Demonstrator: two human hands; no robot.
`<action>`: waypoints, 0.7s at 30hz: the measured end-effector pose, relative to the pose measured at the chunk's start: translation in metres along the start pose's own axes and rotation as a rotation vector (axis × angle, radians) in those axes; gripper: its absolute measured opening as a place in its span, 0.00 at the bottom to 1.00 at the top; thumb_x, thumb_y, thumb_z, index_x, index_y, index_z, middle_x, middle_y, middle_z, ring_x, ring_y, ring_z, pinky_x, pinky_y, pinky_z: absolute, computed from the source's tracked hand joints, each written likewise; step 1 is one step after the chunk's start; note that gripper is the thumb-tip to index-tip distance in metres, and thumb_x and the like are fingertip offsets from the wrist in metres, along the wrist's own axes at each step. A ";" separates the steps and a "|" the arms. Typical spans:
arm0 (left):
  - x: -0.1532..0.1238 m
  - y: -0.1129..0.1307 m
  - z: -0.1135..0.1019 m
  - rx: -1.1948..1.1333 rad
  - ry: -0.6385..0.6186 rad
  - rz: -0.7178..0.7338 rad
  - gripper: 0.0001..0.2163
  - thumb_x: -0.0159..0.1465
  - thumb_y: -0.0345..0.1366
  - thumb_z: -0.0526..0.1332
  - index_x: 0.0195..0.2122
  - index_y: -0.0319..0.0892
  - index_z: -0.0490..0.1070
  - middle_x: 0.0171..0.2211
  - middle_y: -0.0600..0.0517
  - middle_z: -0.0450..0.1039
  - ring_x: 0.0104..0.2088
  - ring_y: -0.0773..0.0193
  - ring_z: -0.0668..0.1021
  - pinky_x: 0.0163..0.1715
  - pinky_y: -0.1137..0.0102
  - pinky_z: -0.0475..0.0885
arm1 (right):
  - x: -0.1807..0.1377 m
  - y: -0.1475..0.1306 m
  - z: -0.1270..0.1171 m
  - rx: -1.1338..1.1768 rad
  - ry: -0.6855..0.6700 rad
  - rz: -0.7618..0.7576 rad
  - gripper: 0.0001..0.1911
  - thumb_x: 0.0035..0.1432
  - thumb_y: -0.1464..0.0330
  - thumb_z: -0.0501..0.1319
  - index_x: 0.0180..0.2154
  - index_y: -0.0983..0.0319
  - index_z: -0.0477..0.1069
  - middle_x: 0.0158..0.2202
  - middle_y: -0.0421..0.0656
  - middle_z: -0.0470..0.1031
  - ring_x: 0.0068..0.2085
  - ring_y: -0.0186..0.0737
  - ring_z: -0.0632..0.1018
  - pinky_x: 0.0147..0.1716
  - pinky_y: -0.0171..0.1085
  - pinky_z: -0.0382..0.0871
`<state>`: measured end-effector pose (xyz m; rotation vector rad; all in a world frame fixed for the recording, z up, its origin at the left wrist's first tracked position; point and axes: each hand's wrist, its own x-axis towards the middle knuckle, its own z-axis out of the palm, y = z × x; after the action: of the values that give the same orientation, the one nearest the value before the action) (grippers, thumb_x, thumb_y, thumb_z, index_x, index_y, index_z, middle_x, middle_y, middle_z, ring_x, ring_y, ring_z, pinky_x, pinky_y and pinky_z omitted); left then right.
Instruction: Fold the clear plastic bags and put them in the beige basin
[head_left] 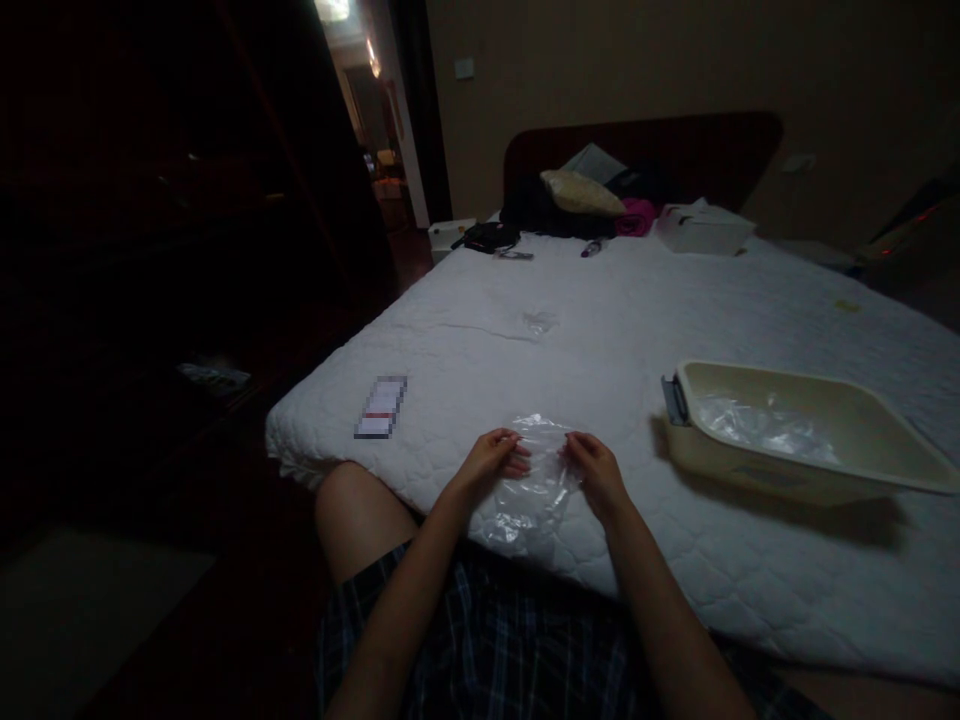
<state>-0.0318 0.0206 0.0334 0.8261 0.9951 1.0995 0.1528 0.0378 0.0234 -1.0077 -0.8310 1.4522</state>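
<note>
A clear plastic bag (534, 490) lies crumpled at the near edge of the white quilted mattress (600, 330). My left hand (495, 458) pinches its top edge on the left side, fingers curled. My right hand (592, 468) pinches the same edge on the right side, a hand's width away. Both forearms reach up from my lap, which is in plaid shorts.
A beige plastic basin (795, 470) with clear plastic bags inside sits on the mattress to the right. A small flat card (381, 406) lies to the left. Another clear plastic piece (538, 322) lies mid-mattress. Pillows, clothes and a white box (701, 228) crowd the headboard. The room's left side is dark.
</note>
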 end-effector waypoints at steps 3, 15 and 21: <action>-0.006 0.023 0.002 0.077 -0.009 0.022 0.15 0.55 0.43 0.62 0.37 0.38 0.65 0.31 0.47 0.75 0.23 0.64 0.78 0.22 0.72 0.72 | 0.001 -0.020 -0.001 -0.028 -0.044 0.027 0.17 0.38 0.61 0.70 0.32 0.59 0.72 0.28 0.38 0.74 0.29 0.35 0.75 0.27 0.34 0.70; -0.044 0.094 0.042 0.248 -0.130 0.260 0.15 0.56 0.45 0.61 0.36 0.37 0.70 0.32 0.46 0.76 0.28 0.62 0.78 0.30 0.70 0.73 | -0.006 -0.107 -0.006 -0.243 -0.192 -0.242 0.12 0.41 0.63 0.69 0.29 0.59 0.73 0.28 0.41 0.76 0.33 0.38 0.76 0.40 0.42 0.70; -0.052 0.101 0.052 0.287 -0.130 0.353 0.12 0.58 0.42 0.60 0.35 0.37 0.71 0.34 0.46 0.75 0.32 0.61 0.78 0.34 0.69 0.73 | -0.009 -0.121 0.001 -0.356 -0.180 -0.317 0.15 0.38 0.60 0.70 0.29 0.59 0.73 0.30 0.42 0.77 0.35 0.40 0.77 0.41 0.44 0.71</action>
<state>-0.0232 -0.0056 0.1549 1.3276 0.9302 1.1968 0.1993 0.0440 0.1354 -0.9594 -1.3520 1.1558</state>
